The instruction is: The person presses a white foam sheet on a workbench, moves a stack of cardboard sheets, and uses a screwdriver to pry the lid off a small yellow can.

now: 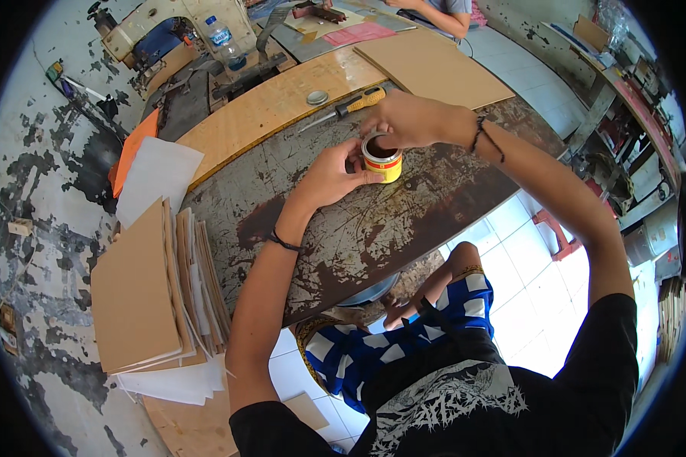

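Note:
A small yellow tin can with a red band stands uncovered on the worn dark tabletop, and brown contents show inside. My left hand wraps round its left side, thumb across the front. Over the can's rim, my right hand is bent with its fingers curled, slightly blurred. Whatever those fingers hold, if anything, is hidden. Just beyond the can lies a screwdriver with a yellow and black handle, its shaft pointing left. A round metal lid rests on the wooden board behind it.
Cardboard sheets and papers are stacked at the left. A large brown board lies at the far right of the table. Beyond are a sewing machine, a water bottle and another person's arm.

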{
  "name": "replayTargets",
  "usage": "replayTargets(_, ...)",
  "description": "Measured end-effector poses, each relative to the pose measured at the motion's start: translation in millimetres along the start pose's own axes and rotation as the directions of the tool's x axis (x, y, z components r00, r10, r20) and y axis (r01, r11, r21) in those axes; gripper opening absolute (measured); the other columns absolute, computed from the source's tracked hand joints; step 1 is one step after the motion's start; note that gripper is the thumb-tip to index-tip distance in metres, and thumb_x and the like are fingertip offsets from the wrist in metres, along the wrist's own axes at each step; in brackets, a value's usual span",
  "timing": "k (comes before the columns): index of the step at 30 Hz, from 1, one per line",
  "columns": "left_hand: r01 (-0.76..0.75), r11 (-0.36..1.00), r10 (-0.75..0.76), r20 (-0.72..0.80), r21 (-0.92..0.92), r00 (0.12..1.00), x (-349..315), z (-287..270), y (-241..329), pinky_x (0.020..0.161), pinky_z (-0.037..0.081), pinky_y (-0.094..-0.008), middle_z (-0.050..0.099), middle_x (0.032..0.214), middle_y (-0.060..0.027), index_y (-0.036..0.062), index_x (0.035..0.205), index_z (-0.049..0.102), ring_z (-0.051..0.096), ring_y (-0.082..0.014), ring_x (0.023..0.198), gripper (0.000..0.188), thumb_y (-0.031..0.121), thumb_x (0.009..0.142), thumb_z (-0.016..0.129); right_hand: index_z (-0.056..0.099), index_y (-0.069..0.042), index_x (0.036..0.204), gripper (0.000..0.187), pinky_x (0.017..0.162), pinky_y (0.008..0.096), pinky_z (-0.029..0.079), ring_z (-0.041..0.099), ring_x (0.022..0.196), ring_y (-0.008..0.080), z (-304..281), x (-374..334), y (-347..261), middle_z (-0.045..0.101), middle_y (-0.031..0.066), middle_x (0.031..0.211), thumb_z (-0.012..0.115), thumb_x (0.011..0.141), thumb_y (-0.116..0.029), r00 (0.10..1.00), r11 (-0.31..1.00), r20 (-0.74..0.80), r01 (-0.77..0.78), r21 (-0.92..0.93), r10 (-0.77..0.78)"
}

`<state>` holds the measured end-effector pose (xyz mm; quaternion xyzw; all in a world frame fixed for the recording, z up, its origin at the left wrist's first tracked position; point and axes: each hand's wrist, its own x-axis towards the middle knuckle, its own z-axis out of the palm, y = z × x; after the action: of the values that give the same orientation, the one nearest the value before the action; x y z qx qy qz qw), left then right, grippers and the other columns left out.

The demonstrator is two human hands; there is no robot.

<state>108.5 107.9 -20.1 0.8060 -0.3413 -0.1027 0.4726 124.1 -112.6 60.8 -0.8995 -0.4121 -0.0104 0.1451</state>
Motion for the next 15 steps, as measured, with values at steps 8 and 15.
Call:
replayTargets(8,0.007,0.999,-0.010,-0.079,-0.038,0.997,0,5,5,0.074,0.047,-0.0258,0.062,0.089,0.0009,0.0027,0.110,0.064,0.053,-0.0090,0.079,0.045,0.029,0.081,0.086,0.076,-0.002,0.100,0.024,0.078,0.0379,0.057,0.073,0.081,0.0265,-2,-40,-21,0.075,0.0158,0.089,0.070,0.084,-0.017,0.942,0.953,-0.223,-0.198,0.228,0.249)
replayTargets(15,0.010,0.988,0.020,-0.194,0.152,0.981,-1,14,17,0.064,0.046,-0.0263,0.061,0.080,0.0002,0.0025,0.097,0.061,0.052,-0.0091,0.069,0.054,0.039,0.072,0.092,0.078,-0.004,0.095,0.020,0.077,0.0388,0.057,0.073,0.082,0.0303,14,-35,-6,0.075,0.0174,0.089,0.070,0.085,-0.020,0.950,0.973,-0.221,-0.194,0.125,0.218)
